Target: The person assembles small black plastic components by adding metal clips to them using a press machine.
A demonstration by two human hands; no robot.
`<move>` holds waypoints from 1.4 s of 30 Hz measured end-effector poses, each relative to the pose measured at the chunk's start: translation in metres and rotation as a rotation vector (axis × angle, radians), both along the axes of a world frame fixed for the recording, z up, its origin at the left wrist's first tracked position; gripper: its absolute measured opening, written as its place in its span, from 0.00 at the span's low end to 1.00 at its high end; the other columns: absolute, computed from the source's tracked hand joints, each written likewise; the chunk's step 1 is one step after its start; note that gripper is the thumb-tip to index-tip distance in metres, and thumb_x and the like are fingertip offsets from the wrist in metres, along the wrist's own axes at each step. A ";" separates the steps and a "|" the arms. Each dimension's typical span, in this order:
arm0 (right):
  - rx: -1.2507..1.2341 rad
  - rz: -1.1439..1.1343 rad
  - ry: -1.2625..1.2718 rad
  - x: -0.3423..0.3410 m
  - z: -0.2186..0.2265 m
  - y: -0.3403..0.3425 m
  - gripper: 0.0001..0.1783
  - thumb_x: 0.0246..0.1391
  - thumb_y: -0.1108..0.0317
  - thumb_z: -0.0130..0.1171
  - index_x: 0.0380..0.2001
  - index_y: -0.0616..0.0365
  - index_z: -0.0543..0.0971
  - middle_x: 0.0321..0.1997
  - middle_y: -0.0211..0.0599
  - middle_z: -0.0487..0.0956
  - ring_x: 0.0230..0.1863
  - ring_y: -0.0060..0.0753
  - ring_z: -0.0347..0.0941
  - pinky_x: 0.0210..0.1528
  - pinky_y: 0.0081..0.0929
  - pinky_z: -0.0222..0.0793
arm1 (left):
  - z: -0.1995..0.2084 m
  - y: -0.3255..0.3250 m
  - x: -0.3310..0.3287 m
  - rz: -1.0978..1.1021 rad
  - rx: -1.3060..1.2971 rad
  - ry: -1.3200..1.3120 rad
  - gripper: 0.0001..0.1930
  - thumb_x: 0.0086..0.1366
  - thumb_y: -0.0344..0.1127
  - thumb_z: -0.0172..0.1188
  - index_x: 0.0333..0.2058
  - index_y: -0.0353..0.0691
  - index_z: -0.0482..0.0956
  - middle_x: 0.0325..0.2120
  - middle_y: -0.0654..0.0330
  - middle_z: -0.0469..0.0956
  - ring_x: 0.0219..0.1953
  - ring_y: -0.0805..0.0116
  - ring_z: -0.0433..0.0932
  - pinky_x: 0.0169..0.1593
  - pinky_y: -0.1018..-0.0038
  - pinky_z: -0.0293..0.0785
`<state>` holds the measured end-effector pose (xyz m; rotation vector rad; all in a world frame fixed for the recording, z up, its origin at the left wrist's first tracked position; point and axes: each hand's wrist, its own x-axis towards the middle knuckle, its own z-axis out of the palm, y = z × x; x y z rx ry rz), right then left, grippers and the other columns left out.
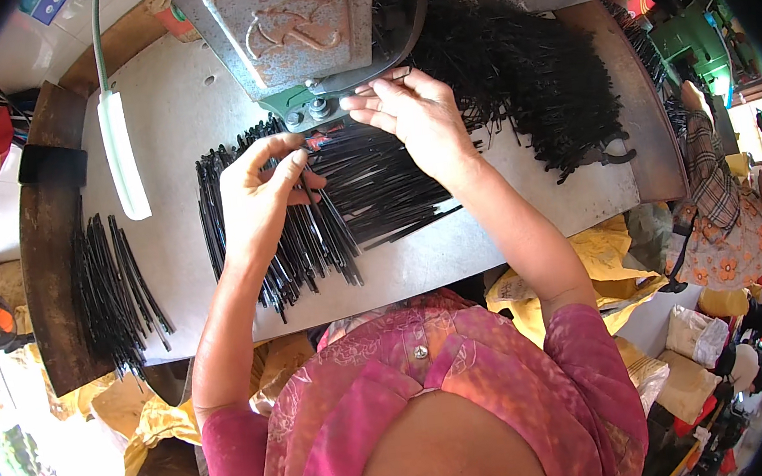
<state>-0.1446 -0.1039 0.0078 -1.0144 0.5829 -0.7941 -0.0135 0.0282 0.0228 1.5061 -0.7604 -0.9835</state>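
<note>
Below the head of a green-grey metal machine (302,39), my left hand (258,195) is closed, thumb and forefinger pinching a thin black rod (306,185). Its other fingers curl over a pile of similar black rods (233,225). My right hand (420,124) is raised against the machine's lower edge, beside the bolts (319,106). Its thumb and forefinger are pressed together at a small dark piece that I cannot make out. Between the hands, more black rods (376,183) lie sideways on the pale worktop (402,268).
A large heap of black pieces (559,83) covers the right of the worktop; a smaller bundle of rods (115,291) lies at its left edge. A white lamp (123,157) hangs at left. Yellow sacks (166,433) stand below. Another person (722,205) sits at far right.
</note>
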 end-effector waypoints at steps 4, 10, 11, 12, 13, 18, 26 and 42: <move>0.160 -0.058 -0.121 0.010 -0.010 0.006 0.06 0.52 0.75 0.46 0.30 0.69 0.68 0.32 0.47 0.73 0.35 0.38 0.74 0.38 0.28 0.74 | -0.009 -0.016 0.002 0.064 -0.042 -0.125 0.14 0.56 0.25 0.50 0.44 0.34 0.68 0.27 0.61 0.72 0.18 0.79 0.70 0.19 0.86 0.68; 0.151 -0.097 -0.133 0.015 -0.014 0.014 0.06 0.51 0.75 0.48 0.31 0.67 0.69 0.32 0.46 0.74 0.34 0.37 0.74 0.38 0.28 0.74 | -0.027 -0.031 0.015 0.156 -0.027 -0.333 0.11 0.51 0.24 0.56 0.35 0.31 0.74 0.18 0.63 0.71 0.17 0.82 0.66 0.20 0.85 0.63; 0.132 -0.105 -0.158 0.015 -0.016 0.014 0.06 0.51 0.75 0.48 0.31 0.67 0.69 0.32 0.46 0.74 0.34 0.37 0.74 0.37 0.28 0.74 | -0.027 -0.032 0.015 0.159 -0.026 -0.332 0.11 0.51 0.24 0.56 0.35 0.31 0.74 0.18 0.63 0.71 0.17 0.82 0.66 0.20 0.85 0.63; 0.112 -0.112 -0.182 0.015 -0.017 0.014 0.06 0.51 0.75 0.48 0.31 0.67 0.69 0.33 0.46 0.74 0.34 0.37 0.74 0.37 0.28 0.74 | -0.026 -0.034 0.014 0.165 -0.023 -0.315 0.09 0.50 0.25 0.57 0.32 0.31 0.75 0.16 0.63 0.71 0.16 0.82 0.66 0.19 0.85 0.63; 0.111 -0.111 -0.180 0.015 -0.018 0.014 0.06 0.51 0.75 0.48 0.31 0.67 0.69 0.33 0.46 0.74 0.34 0.37 0.74 0.37 0.28 0.74 | -0.024 -0.035 0.013 0.169 -0.021 -0.298 0.07 0.50 0.26 0.58 0.29 0.32 0.75 0.15 0.64 0.71 0.15 0.82 0.66 0.18 0.85 0.62; 0.078 -0.136 -0.184 0.017 -0.018 0.014 0.06 0.52 0.74 0.47 0.31 0.68 0.68 0.32 0.47 0.74 0.34 0.37 0.74 0.38 0.29 0.74 | -0.022 -0.038 0.014 0.148 -0.026 -0.365 0.06 0.49 0.26 0.58 0.29 0.32 0.75 0.16 0.63 0.72 0.12 0.82 0.65 0.16 0.85 0.61; 0.050 -0.142 -0.169 0.020 -0.018 0.014 0.06 0.52 0.75 0.47 0.31 0.68 0.68 0.32 0.47 0.74 0.34 0.38 0.74 0.38 0.29 0.74 | -0.025 -0.041 0.015 0.158 -0.033 -0.507 0.08 0.48 0.26 0.59 0.29 0.32 0.76 0.19 0.59 0.75 0.20 0.76 0.71 0.27 0.81 0.68; 0.062 -0.145 -0.134 0.023 -0.013 0.016 0.07 0.52 0.75 0.45 0.33 0.70 0.68 0.34 0.49 0.72 0.37 0.42 0.73 0.43 0.33 0.72 | -0.026 -0.041 0.013 0.178 -0.060 -0.649 0.08 0.47 0.28 0.58 0.29 0.34 0.77 0.21 0.56 0.74 0.23 0.70 0.73 0.30 0.77 0.68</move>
